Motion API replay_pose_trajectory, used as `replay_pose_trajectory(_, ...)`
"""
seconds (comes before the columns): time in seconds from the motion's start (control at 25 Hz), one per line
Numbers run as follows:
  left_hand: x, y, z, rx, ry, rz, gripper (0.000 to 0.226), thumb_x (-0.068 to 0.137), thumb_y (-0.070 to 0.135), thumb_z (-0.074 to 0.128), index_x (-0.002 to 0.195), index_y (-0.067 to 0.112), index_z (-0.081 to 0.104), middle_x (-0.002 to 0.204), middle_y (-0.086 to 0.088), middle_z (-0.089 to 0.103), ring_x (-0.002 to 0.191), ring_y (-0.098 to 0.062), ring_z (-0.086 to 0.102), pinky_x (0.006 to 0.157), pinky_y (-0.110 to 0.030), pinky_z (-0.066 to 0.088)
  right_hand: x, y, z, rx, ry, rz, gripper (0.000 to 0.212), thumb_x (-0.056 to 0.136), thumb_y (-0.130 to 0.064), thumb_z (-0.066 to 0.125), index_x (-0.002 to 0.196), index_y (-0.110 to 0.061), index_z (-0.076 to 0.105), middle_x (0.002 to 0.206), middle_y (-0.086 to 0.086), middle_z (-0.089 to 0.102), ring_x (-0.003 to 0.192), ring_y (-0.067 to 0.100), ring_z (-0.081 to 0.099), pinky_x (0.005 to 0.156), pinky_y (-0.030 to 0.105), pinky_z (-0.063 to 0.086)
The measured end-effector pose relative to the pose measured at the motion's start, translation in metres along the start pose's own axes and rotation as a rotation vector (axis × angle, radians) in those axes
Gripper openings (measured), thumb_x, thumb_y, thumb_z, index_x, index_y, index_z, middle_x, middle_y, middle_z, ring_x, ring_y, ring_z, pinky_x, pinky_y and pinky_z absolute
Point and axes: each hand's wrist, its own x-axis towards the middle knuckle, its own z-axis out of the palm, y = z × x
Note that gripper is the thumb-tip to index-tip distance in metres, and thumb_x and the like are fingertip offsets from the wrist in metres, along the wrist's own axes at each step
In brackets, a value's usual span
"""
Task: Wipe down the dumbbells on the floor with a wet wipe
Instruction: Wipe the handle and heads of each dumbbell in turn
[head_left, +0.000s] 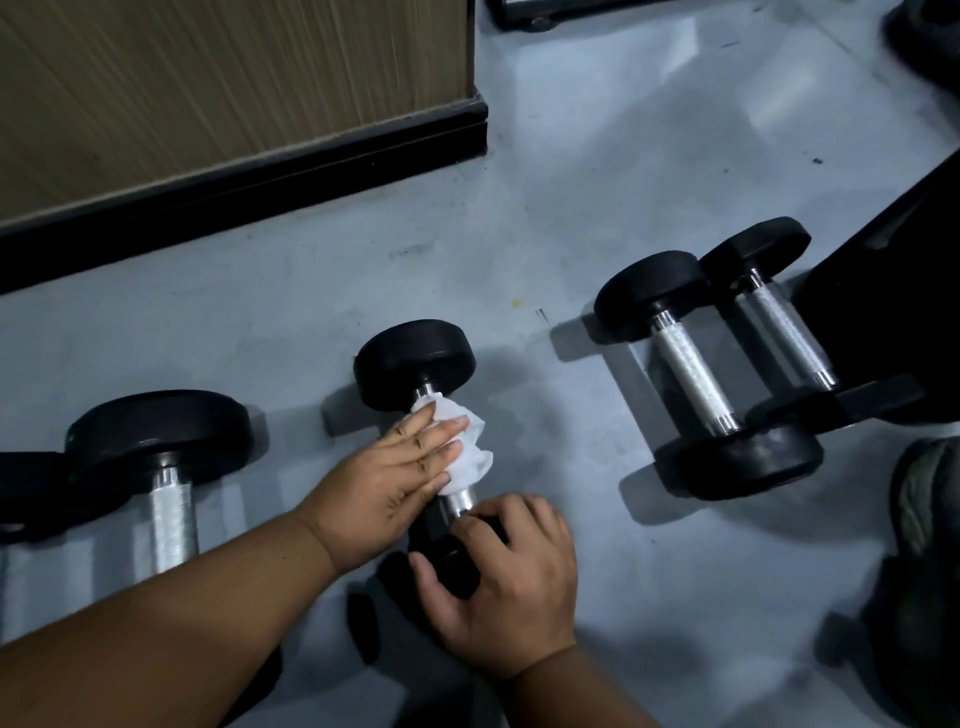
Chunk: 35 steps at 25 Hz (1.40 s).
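Observation:
A small dumbbell (415, 364) with black round heads and a chrome handle lies on the grey floor in the middle. My left hand (395, 478) presses a crumpled white wet wipe (470, 449) around its handle. My right hand (509, 582) grips the dumbbell's near black head, which it mostly hides. A larger dumbbell (161, 441) lies to the left, its near end out of view. Two more dumbbells lie side by side on the right, the nearer one (691, 364) and the farther one (779, 317).
A wood-panelled wall with a black baseboard (244, 182) runs along the upper left. A black equipment frame (893, 291) stands at the right behind the two dumbbells. A shoe (930, 499) shows at the right edge. Dark equipment feet sit at the top edge.

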Motion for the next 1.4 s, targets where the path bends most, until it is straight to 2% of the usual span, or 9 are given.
replay_pose_trajectory(0.28, 0.0, 0.015, -0.001, 0.02, -0.137, 0.122, 0.038, 0.103, 0.02, 0.052, 0.138, 0.008, 0.06, 0.155, -0.004, 0.046, 0.151, -0.028, 0.027, 0.123, -0.043, 0.027, 0.001, 0.007, -0.004, 0.029, -0.023, 0.031, 0.034, 0.079, -0.052, 0.075, 0.078, -0.019, 0.072, 0.08, 0.005, 0.061, 0.075, 0.03, 0.056, 0.066, 0.042, 0.046)
replay_pose_trajectory(0.52, 0.024, 0.005, -0.001, 0.09, -0.048, -0.088, 0.049, 0.108, 0.038, 0.035, 0.136, 0.009, 0.062, 0.154, -0.003, 0.045, 0.152, -0.024, 0.026, 0.125, -0.03, 0.017, 0.001, 0.017, -0.006, 0.091, -0.022, 0.082, 0.036, 0.078, -0.051, 0.076, 0.078, -0.016, 0.07, 0.083, 0.003, 0.06, 0.076, 0.028, 0.056, 0.065, 0.043, 0.047)
replay_pose_trajectory(0.68, 0.015, 0.023, 0.002, 0.069, -0.182, 0.161, 0.04, 0.108, 0.028, 0.04, 0.137, 0.011, 0.062, 0.152, -0.003, 0.05, 0.15, -0.025, 0.03, 0.125, -0.037, 0.017, 0.001, 0.018, -0.006, 0.124, -0.015, 0.074, 0.035, 0.08, -0.051, 0.075, 0.078, -0.016, 0.071, 0.082, 0.003, 0.061, 0.074, 0.028, 0.056, 0.066, 0.043, 0.047)
replay_pose_trajectory(0.76, 0.017, 0.016, -0.004, 0.088, -0.202, 0.214, 0.038, 0.107, 0.026, 0.044, 0.138, 0.012, 0.061, 0.153, -0.002, 0.049, 0.15, -0.025, 0.03, 0.124, -0.041, 0.02, 0.001, 0.017, -0.006, 0.116, -0.011, 0.073, 0.034, 0.08, -0.051, 0.075, 0.078, -0.017, 0.071, 0.082, 0.003, 0.061, 0.074, 0.028, 0.056, 0.065, 0.043, 0.047)
replay_pose_trajectory(0.96, 0.028, -0.002, 0.0, 0.065, -0.017, -0.062, 0.045, 0.108, 0.035, 0.039, 0.134, 0.008, 0.063, 0.153, -0.002, 0.046, 0.15, -0.025, 0.031, 0.123, -0.04, 0.025, 0.001, 0.021, -0.006, 0.129, 0.0, 0.086, 0.037, 0.08, -0.05, 0.075, 0.077, -0.014, 0.069, 0.083, 0.004, 0.061, 0.075, 0.028, 0.055, 0.066, 0.043, 0.047)
replay_pose_trajectory(1.04, 0.027, 0.003, 0.004, 0.097, -0.035, -0.04, 0.044, 0.108, 0.034, 0.039, 0.135, 0.008, 0.063, 0.154, -0.003, 0.045, 0.151, -0.026, 0.029, 0.124, -0.04, 0.023, 0.001, 0.025, -0.006, 0.148, 0.01, 0.088, 0.036, 0.08, -0.049, 0.075, 0.078, -0.013, 0.07, 0.084, 0.004, 0.061, 0.075, 0.027, 0.056, 0.066, 0.042, 0.048)
replay_pose_trajectory(1.16, 0.017, 0.019, 0.005, 0.148, -0.17, 0.169, 0.04, 0.106, 0.025, 0.043, 0.136, 0.006, 0.062, 0.154, -0.007, 0.046, 0.151, -0.032, 0.028, 0.123, -0.048, 0.023, 0.001, 0.029, -0.005, 0.178, 0.013, 0.097, 0.035, 0.083, -0.049, 0.074, 0.081, -0.014, 0.071, 0.084, 0.004, 0.061, 0.076, 0.027, 0.056, 0.067, 0.043, 0.048)
replay_pose_trajectory(1.24, 0.015, 0.02, 0.002, 0.144, -0.206, 0.222, 0.039, 0.107, 0.024, 0.042, 0.137, 0.007, 0.061, 0.155, -0.007, 0.045, 0.151, -0.031, 0.028, 0.123, -0.047, 0.023, 0.001, 0.03, -0.007, 0.2, 0.005, 0.1, 0.036, 0.085, -0.049, 0.072, 0.081, -0.014, 0.072, 0.084, 0.004, 0.06, 0.076, 0.026, 0.056, 0.067, 0.043, 0.047)
replay_pose_trajectory(1.4, 0.027, 0.007, 0.004, 0.088, -0.115, 0.055, 0.042, 0.108, 0.033, 0.04, 0.137, 0.011, 0.062, 0.158, -0.004, 0.04, 0.152, -0.026, 0.025, 0.124, -0.04, 0.024, 0.003, 0.033, -0.009, 0.219, -0.003, 0.106, 0.035, 0.086, -0.048, 0.071, 0.082, -0.014, 0.071, 0.085, 0.002, 0.059, 0.077, 0.024, 0.055, 0.069, 0.042, 0.047)
